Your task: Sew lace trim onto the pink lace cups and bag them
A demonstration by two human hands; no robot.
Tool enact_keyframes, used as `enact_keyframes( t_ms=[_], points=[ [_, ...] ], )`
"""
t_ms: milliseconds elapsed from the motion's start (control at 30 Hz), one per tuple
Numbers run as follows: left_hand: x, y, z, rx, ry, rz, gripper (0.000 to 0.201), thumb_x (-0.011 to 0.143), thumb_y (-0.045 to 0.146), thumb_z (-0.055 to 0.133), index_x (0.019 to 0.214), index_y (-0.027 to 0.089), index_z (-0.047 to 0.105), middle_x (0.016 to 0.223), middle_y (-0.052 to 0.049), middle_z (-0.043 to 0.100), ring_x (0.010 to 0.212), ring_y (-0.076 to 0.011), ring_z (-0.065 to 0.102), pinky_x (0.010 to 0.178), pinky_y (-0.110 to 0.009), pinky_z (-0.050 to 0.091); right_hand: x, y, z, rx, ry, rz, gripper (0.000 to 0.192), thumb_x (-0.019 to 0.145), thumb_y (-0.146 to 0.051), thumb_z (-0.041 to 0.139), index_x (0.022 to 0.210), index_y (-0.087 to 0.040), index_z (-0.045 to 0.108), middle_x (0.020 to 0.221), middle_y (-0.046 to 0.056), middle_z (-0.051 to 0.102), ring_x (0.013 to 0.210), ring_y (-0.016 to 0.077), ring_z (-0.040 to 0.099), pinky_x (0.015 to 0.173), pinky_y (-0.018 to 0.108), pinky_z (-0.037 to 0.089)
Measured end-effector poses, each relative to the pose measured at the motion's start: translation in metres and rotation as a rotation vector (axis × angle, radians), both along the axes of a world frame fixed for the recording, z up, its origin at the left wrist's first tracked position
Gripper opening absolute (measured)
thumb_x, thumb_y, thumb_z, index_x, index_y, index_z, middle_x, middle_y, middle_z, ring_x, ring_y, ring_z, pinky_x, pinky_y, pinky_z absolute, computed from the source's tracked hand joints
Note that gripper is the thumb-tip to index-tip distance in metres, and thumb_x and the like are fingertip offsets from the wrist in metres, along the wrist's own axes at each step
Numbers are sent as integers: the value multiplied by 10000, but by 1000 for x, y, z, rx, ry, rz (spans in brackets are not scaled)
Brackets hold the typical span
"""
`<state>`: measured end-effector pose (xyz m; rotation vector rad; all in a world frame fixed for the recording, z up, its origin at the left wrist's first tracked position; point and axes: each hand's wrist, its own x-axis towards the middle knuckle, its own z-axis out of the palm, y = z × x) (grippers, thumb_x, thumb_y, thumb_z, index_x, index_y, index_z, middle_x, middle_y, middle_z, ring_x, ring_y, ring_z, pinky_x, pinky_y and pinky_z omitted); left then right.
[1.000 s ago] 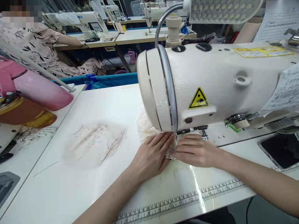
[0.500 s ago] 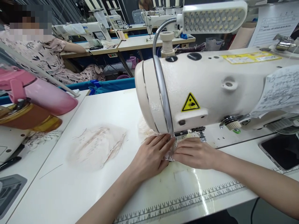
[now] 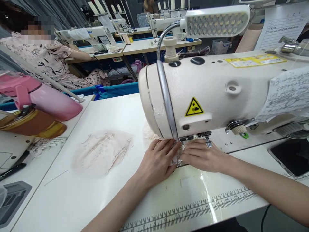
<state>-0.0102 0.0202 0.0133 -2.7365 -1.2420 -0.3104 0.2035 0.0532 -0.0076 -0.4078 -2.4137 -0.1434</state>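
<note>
A small piece of pale lace fabric [image 3: 177,156] lies under the needle end of the white sewing machine [image 3: 202,87]. My left hand [image 3: 158,159] presses on its left side, fingers together and stretched toward the needle, the thumb close to the near edge. From the right, my right hand [image 3: 202,156] holds the same lace with its fingers bent and pressed together. The machine head and both hands hide most of the lace and the needle point. More sheer fabric [image 3: 148,133] shows beyond my left fingers. A separate sheer pale piece [image 3: 101,154] rests flat to the left.
A pink bottle [image 3: 50,96] and an amber container [image 3: 33,122] stand at the left. A phone [image 3: 292,156] lies at the right. Printed ruler marks [image 3: 190,211] run along the front edge. A lamp [image 3: 217,21] hangs above the machine; a person [image 3: 48,61] sits beyond.
The lace has shifted slightly away from me, toward the needle, and both hands have kept their hold. My view has tilted a little.
</note>
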Motion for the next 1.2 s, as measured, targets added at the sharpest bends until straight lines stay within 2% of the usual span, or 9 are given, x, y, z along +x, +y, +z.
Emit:
enact_keyframes(
  t_ms=[200, 333, 533, 667, 733, 867, 1033, 1200],
  points=[
    [0, -2, 1, -9, 46, 23, 518, 820, 278, 506, 1325, 167, 520, 1208, -103, 624, 1131, -273, 524, 931, -412, 378, 2, -1, 13, 104, -16, -145, 191, 847, -31, 505, 775, -188, 586, 697, -78, 618, 667, 76, 532, 542, 268, 347],
    [0, -2, 0, -11, 48, 19, 540, 811, 295, 535, 1339, 186, 502, 1196, -93, 626, 1128, -277, 516, 925, -412, 372, 3, 0, 20, 142, -11, -167, 147, 859, -84, 549, 763, -185, 597, 709, -72, 637, 646, 73, 516, 567, 281, 335],
    [2, -1, 1, 5, 25, 15, 513, 863, 368, 498, 1347, 196, 492, 1164, -109, 633, 1125, -286, 515, 926, -432, 375, 8, 3, 15, 137, -87, -219, 136, 886, -132, 548, 794, -193, 627, 747, -54, 646, 592, 91, 485, 560, 296, 314],
    [2, -2, 0, 25, 45, 9, 533, 814, 287, 544, 1336, 187, 501, 1209, -123, 617, 1131, -303, 530, 926, -466, 406, 11, 4, 15, 115, -128, -252, 145, 895, -131, 535, 857, -219, 643, 781, -58, 664, 546, 98, 458, 525, 305, 295],
    [2, -3, -1, 100, 31, -62, 461, 809, 217, 550, 1266, 154, 559, 1240, -130, 606, 1143, -295, 543, 946, -461, 427, 11, 4, 16, 107, -129, -255, 159, 901, -128, 525, 875, -225, 649, 779, -58, 668, 533, 100, 463, 515, 308, 300],
    [4, -6, -3, 279, -23, -226, 265, 876, 100, 501, 1108, 77, 627, 1212, -118, 632, 1120, -230, 591, 968, -363, 484, 11, 2, 17, 90, -129, -237, 163, 914, -157, 516, 882, -225, 660, 812, -38, 679, 570, 105, 515, 536, 300, 330],
    [4, -7, 0, 250, -47, -182, 239, 916, 124, 444, 1053, 62, 630, 1121, -116, 676, 1060, -222, 632, 908, -347, 552, 7, 0, 13, 94, -92, -165, 163, 889, -113, 538, 929, -205, 666, 936, -36, 689, 765, 105, 597, 629, 282, 392],
    [1, -5, 0, 236, -46, -141, 236, 911, 116, 424, 1019, 55, 624, 1073, -121, 691, 1016, -227, 653, 839, -344, 582, 2, -1, 4, -44, -106, -99, 266, 890, -16, 468, 929, -185, 670, 947, 9, 690, 879, 126, 603, 784, 271, 443]
  ],
)
